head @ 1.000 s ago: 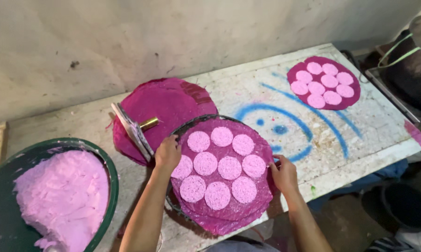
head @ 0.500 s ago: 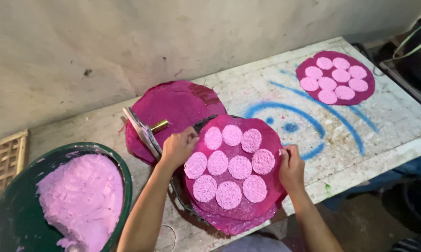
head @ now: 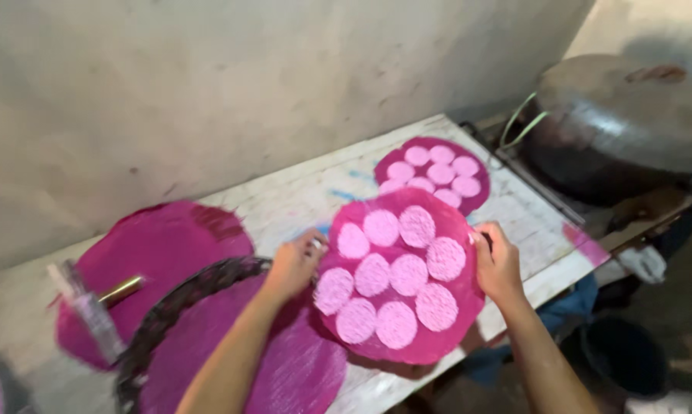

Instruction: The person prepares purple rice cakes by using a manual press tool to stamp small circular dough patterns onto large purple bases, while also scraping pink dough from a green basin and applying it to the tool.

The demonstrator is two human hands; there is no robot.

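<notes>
Fingers of both hands are pinched shut on the rim of the round magenta mat (head: 403, 280), one at each side: the left hand (head: 296, 264) grips its left edge near the middle of the frame, the right hand (head: 499, 264) its right edge. That mat sits right of centre, above the front edge of the table, and carries ten pale pink discs (head: 409, 274) laid close together; it looks raised off the surface, though the blur makes that hard to judge.

Biggest in view is the grey plaster wall (head: 208, 84) filling the upper left, then the white worktable (head: 300, 195) with blue paint marks running from lower left to upper right. At the upper right a dark, rounded metal pot (head: 614, 130) stands beyond the table's end. A bare magenta mat (head: 158, 257) lies at the left, another (head: 277, 368) at the lower middle inside a dark woven ring (head: 169, 314) (its left part is blurred). A second filled mat (head: 432, 175) rests just above the held one, touching or overlapping it. Smallest, a blurred scraper-like tool (head: 93, 307) lies at the lower left.
</notes>
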